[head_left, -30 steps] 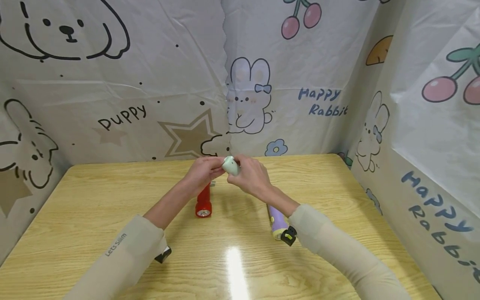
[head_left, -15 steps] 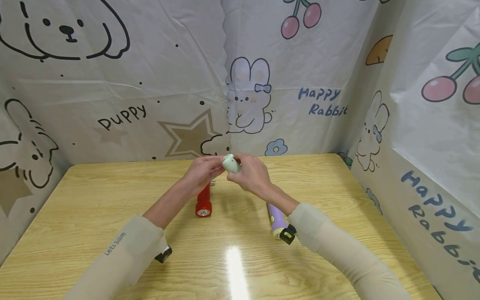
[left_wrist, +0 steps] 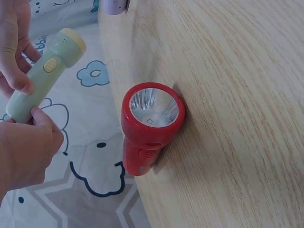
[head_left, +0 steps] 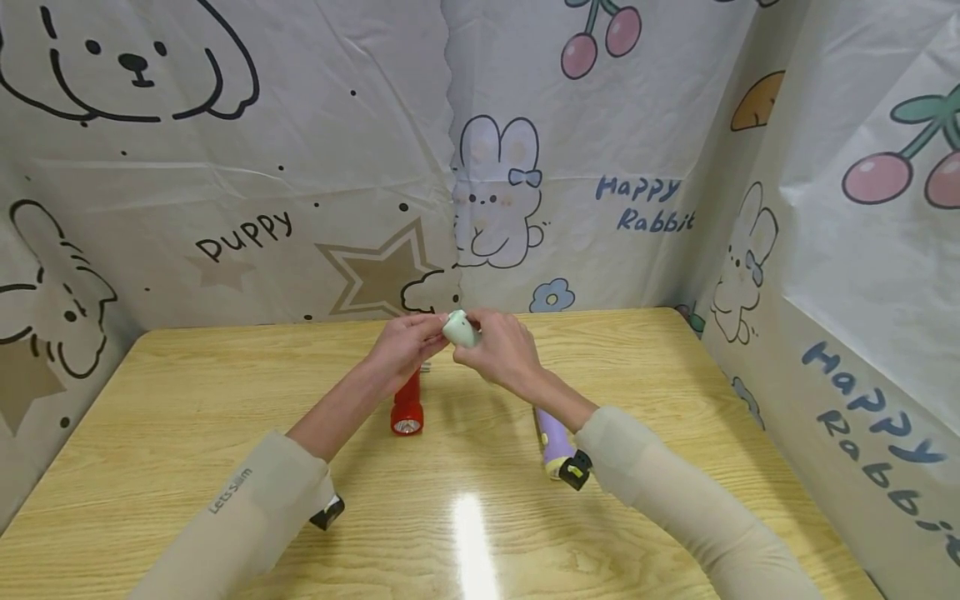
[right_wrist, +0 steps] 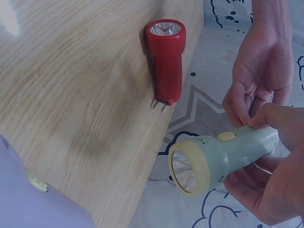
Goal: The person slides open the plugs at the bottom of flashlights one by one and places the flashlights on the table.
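A pale green flashlight [right_wrist: 247,149] with a cream head ring and cream switch is held up over the far edge of the table. My right hand [head_left: 504,350] grips its body, thumb on one side and fingers round the other. At the tail end, my left hand [left_wrist: 29,151] pinches it between thumb and fingers. A red flashlight [left_wrist: 153,116] lies below the left hand, lens toward me, with two metal plug prongs [right_wrist: 159,105] out of its tail. Under my right forearm lies a purple flashlight [head_left: 553,437] with a yellow rim, partly covered by the arm.
The wooden table [head_left: 225,375] ends at a patterned cloth backdrop [head_left: 360,167] close behind the hands. Another cloth [head_left: 862,275] hangs along the right side. Black wrist cameras show below both sleeves.
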`<state>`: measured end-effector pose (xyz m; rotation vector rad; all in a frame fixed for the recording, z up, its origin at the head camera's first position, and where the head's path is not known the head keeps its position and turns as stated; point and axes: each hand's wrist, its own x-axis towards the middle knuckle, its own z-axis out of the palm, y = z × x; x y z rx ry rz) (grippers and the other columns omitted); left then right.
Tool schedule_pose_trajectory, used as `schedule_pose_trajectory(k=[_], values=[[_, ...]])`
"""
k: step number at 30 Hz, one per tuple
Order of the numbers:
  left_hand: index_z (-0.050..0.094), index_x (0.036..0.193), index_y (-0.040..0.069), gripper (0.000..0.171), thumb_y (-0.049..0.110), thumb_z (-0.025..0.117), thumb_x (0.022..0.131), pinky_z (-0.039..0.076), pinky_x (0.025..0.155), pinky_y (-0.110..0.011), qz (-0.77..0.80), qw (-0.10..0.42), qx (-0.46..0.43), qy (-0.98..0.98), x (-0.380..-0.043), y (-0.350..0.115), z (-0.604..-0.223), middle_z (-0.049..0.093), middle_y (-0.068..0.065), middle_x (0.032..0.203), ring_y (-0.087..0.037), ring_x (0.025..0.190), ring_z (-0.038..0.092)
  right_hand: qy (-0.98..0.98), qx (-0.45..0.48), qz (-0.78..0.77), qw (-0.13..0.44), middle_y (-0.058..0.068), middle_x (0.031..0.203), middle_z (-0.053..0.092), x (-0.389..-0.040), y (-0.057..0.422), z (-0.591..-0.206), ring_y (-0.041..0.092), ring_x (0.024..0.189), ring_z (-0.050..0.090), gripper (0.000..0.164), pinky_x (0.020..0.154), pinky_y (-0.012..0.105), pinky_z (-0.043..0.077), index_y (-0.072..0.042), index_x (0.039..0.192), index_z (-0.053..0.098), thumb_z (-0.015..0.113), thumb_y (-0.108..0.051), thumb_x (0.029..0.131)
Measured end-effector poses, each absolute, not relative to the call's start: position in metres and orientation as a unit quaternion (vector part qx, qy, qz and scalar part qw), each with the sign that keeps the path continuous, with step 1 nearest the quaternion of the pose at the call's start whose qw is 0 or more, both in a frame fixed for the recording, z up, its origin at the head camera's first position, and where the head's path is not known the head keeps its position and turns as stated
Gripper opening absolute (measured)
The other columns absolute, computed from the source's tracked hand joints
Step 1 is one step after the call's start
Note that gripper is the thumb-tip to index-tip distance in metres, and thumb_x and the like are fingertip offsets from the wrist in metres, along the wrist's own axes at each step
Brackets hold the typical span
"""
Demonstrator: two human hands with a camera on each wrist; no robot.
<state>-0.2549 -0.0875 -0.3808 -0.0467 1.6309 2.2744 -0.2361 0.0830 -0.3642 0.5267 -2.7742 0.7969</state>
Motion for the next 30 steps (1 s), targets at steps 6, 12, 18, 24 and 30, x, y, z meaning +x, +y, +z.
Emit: schedule_pose_trajectory(k=[6,12,18,24,30], values=[[0.048,0.137,-0.014,0.039,0.007,0.051,0.105,0.048,0.097,-0.027,0.804,0.163,-0.017,0.571,-0.2544,-0.0852,-0.3804,0.049,-0.024,0.142,-0.032,0.13,0.05,-0.94,0.18,0.269,0.105,0.002,0.086,0.068,-0.2355,0.083,-0.3634,0.017,0.068,0.057,0.031,0.055,0.029,0.044,-0.007,0.106,0.071,0.078,-0.018,0.077],[0.048,0.137,-0.014,0.04,0.009,0.053,0.104,0.048,0.098,-0.027,0.801,0.159,-0.021,0.576,-0.2539,-0.0838,-0.3795,0.05,-0.024,0.142,-0.031,0.131,0.05,-0.941,0.18,0.268,0.104,0.001,0.086,0.067,-0.2361,0.0836,-0.3638,0.017,0.068,0.057,0.03,0.056,0.029,0.044,-0.008,0.104,0.071,0.078,-0.017,0.077],[0.05,0.137,-0.013,0.04,0.011,0.053,0.104,0.049,0.096,-0.025,0.798,0.157,-0.026,0.581,-0.2528,-0.0833,-0.3796,0.05,-0.023,0.142,-0.03,0.13,0.051,-0.94,0.182,0.27,0.104,0.002,0.086,0.067,-0.2363,0.0838,-0.3642,0.017,0.069,0.057,0.03,0.056,0.029,0.045,-0.007,0.105,0.071,0.078,-0.017,0.078],[0.05,0.137,-0.012,0.04,0.01,0.053,0.104,0.049,0.096,-0.025,0.799,0.152,-0.03,0.581,-0.2515,-0.0832,-0.3788,0.049,-0.023,0.142,-0.03,0.131,0.05,-0.94,0.184,0.268,0.106,0.001,0.087,0.067,-0.2365,0.0832,-0.3638,0.017,0.068,0.057,0.03,0.056,0.029,0.045,-0.008,0.105,0.071,0.077,-0.017,0.078],[0.05,0.137,-0.013,0.04,0.01,0.053,0.104,0.049,0.096,-0.025,0.799,0.149,-0.032,0.582,-0.2518,-0.0829,-0.3791,0.049,-0.023,0.142,-0.03,0.13,0.05,-0.939,0.186,0.269,0.105,0.002,0.088,0.068,-0.2363,0.0832,-0.3637,0.017,0.069,0.058,0.03,0.057,0.03,0.046,-0.007,0.106,0.071,0.078,-0.017,0.078]])
